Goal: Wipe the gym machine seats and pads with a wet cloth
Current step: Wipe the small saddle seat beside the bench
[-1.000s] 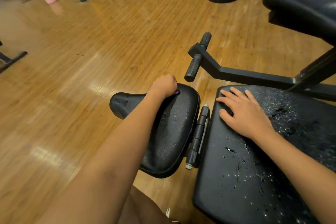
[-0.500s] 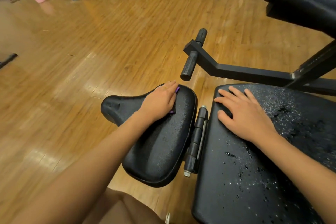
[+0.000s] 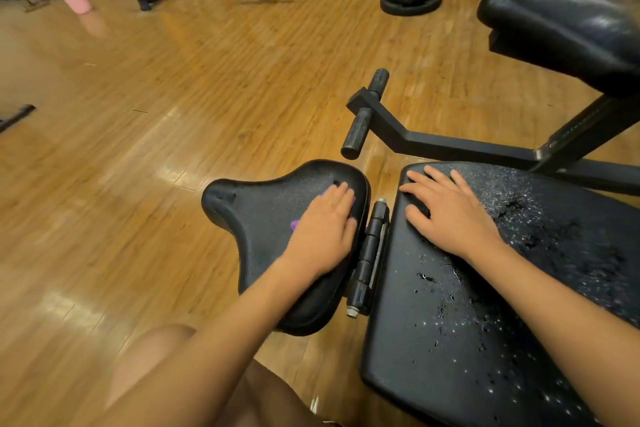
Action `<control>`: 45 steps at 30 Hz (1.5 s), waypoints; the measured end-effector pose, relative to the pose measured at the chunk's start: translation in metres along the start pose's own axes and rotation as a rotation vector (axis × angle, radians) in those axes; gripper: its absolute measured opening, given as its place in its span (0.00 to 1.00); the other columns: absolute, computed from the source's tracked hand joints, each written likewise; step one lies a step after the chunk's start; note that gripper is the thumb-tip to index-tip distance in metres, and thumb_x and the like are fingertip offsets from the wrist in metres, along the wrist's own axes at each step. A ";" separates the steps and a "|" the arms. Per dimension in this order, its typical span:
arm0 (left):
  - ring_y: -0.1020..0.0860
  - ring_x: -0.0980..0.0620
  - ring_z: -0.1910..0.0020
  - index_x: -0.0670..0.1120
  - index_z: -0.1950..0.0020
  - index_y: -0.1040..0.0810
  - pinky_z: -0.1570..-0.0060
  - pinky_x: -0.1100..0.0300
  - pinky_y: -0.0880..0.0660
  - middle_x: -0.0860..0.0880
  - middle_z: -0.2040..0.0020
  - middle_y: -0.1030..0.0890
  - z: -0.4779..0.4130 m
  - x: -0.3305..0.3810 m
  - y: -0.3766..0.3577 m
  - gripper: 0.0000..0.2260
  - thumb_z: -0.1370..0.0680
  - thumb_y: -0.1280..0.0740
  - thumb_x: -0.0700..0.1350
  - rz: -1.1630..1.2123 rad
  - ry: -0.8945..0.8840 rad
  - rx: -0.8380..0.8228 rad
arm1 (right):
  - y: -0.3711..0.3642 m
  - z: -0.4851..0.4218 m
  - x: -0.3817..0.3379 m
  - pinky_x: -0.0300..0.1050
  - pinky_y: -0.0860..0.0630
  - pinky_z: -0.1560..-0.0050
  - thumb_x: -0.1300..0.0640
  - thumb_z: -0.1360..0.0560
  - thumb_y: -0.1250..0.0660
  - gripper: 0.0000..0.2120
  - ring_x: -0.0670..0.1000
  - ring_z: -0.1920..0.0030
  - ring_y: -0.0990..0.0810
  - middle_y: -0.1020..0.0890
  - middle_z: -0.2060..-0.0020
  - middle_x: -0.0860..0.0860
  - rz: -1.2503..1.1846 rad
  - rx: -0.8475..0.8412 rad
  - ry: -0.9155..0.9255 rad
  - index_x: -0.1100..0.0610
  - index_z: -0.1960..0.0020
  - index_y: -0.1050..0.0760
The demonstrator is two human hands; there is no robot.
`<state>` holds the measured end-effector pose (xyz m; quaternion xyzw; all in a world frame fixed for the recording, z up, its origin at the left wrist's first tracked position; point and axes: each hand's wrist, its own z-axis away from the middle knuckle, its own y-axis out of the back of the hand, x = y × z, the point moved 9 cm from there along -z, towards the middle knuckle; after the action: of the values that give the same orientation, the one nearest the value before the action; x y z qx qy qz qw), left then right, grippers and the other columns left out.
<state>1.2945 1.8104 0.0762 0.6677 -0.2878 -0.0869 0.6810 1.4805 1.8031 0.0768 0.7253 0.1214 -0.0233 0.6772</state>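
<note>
While laid flat, left hand [image 3: 323, 232] presses cloth [image 3: 294, 226] onto seat [image 3: 263, 208].

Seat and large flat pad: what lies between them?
In the head view, a black metal hinge fills the gap between the seat and the flat pad; beyond its far end, wooden floor shows.

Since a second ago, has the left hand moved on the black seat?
Yes. The left hand slid from the far edge of the small black padded seat back toward the person, flat over the purple cloth.
</note>
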 end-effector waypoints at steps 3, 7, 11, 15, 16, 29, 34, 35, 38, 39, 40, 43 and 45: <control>0.38 0.43 0.23 0.40 0.22 0.38 0.25 0.49 0.40 0.41 0.23 0.36 0.023 0.003 -0.007 0.24 0.17 0.44 0.48 -0.076 0.012 0.074 | -0.001 -0.002 -0.002 0.56 0.54 0.22 0.44 0.20 0.45 0.21 0.48 0.22 0.46 0.36 0.24 0.43 -0.005 0.002 0.008 0.44 0.28 0.32; 0.34 0.42 0.28 0.39 0.25 0.34 0.31 0.49 0.33 0.40 0.27 0.30 -0.036 0.000 -0.010 0.21 0.18 0.43 0.44 -0.128 -0.015 0.034 | -0.004 -0.002 -0.003 0.56 0.54 0.22 0.44 0.21 0.45 0.21 0.48 0.22 0.46 0.36 0.24 0.43 -0.002 -0.004 0.005 0.44 0.28 0.32; 0.27 0.42 0.40 0.41 0.40 0.27 0.42 0.51 0.32 0.42 0.40 0.23 -0.093 0.005 -0.016 0.11 0.20 0.41 0.43 -0.112 -0.027 -0.060 | -0.003 -0.001 0.002 0.55 0.54 0.22 0.44 0.21 0.45 0.21 0.47 0.22 0.45 0.36 0.24 0.43 -0.021 -0.008 -0.011 0.43 0.29 0.31; 0.29 0.43 0.37 0.41 0.36 0.28 0.39 0.51 0.32 0.41 0.36 0.25 -0.091 0.007 -0.019 0.16 0.21 0.40 0.45 -0.170 -0.017 -0.021 | -0.004 -0.001 0.002 0.55 0.54 0.22 0.44 0.21 0.46 0.21 0.47 0.22 0.45 0.36 0.24 0.42 -0.027 -0.024 -0.001 0.42 0.29 0.31; 0.30 0.42 0.35 0.40 0.33 0.29 0.38 0.50 0.32 0.40 0.33 0.26 -0.081 0.011 -0.018 0.17 0.21 0.41 0.45 -0.167 -0.020 -0.009 | -0.004 0.001 0.003 0.55 0.54 0.22 0.44 0.21 0.46 0.21 0.47 0.22 0.45 0.36 0.24 0.42 -0.027 -0.027 -0.001 0.42 0.29 0.31; 0.37 0.42 0.24 0.42 0.22 0.37 0.26 0.49 0.38 0.41 0.23 0.35 0.082 -0.048 0.018 0.23 0.18 0.41 0.41 -0.039 0.183 0.358 | 0.002 -0.028 -0.072 0.64 0.46 0.25 0.50 0.21 0.37 0.21 0.50 0.26 0.36 0.30 0.27 0.48 -0.089 -0.159 0.116 0.46 0.29 0.30; 0.35 0.47 0.24 0.42 0.24 0.33 0.25 0.51 0.38 0.44 0.25 0.31 0.122 -0.125 0.040 0.20 0.16 0.43 0.39 0.658 0.394 0.697 | -0.003 -0.048 -0.162 0.54 0.38 0.26 0.49 0.20 0.38 0.22 0.47 0.26 0.36 0.31 0.27 0.46 -0.151 -0.170 0.278 0.47 0.27 0.32; 0.32 0.52 0.26 0.45 0.23 0.34 0.28 0.53 0.34 0.47 0.26 0.30 0.127 -0.143 0.037 0.20 0.15 0.45 0.43 0.790 0.473 0.745 | -0.007 -0.051 -0.176 0.53 0.38 0.26 0.49 0.20 0.38 0.22 0.46 0.26 0.37 0.32 0.27 0.46 -0.164 -0.174 0.295 0.47 0.26 0.33; 0.20 0.57 0.47 0.53 0.23 0.35 0.48 0.60 0.21 0.48 0.31 0.24 0.139 -0.192 0.027 0.20 0.15 0.47 0.49 1.119 0.701 0.899 | -0.019 -0.060 -0.220 0.52 0.41 0.24 0.47 0.19 0.39 0.25 0.45 0.24 0.41 0.36 0.24 0.45 -0.216 -0.193 0.342 0.46 0.23 0.38; 0.20 0.56 0.52 0.53 0.23 0.35 0.55 0.64 0.21 0.48 0.32 0.24 0.144 -0.205 0.022 0.20 0.15 0.46 0.48 1.215 0.760 0.963 | -0.025 -0.063 -0.234 0.51 0.43 0.23 0.46 0.19 0.39 0.27 0.44 0.23 0.44 0.38 0.23 0.44 -0.241 -0.201 0.352 0.45 0.23 0.40; 0.21 0.58 0.52 0.52 0.23 0.35 0.58 0.66 0.22 0.49 0.31 0.25 0.149 -0.216 0.016 0.20 0.15 0.46 0.46 1.292 0.813 1.012 | -0.032 -0.065 -0.246 0.51 0.47 0.22 0.44 0.19 0.39 0.28 0.44 0.22 0.47 0.41 0.22 0.44 -0.267 -0.211 0.358 0.44 0.22 0.42; 0.24 0.61 0.39 0.53 0.24 0.32 0.45 0.58 0.21 0.54 0.29 0.27 0.147 -0.231 0.000 0.19 0.16 0.43 0.45 1.445 0.842 1.053 | -0.052 -0.069 -0.265 0.53 0.58 0.23 0.40 0.20 0.42 0.31 0.46 0.21 0.56 0.50 0.20 0.43 -0.184 -0.159 0.352 0.42 0.21 0.48; 0.22 0.64 0.43 0.51 0.25 0.30 0.54 0.61 0.20 0.55 0.31 0.25 0.136 -0.230 -0.005 0.18 0.16 0.42 0.45 1.521 0.811 1.029 | -0.058 -0.069 -0.267 0.54 0.60 0.23 0.37 0.21 0.44 0.33 0.45 0.21 0.59 0.53 0.20 0.42 -0.100 -0.119 0.350 0.41 0.20 0.52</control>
<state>1.0381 1.8088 -0.0003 0.4987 -0.3867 0.7406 0.2308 1.2001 1.8356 0.0785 0.6699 0.2744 0.0766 0.6856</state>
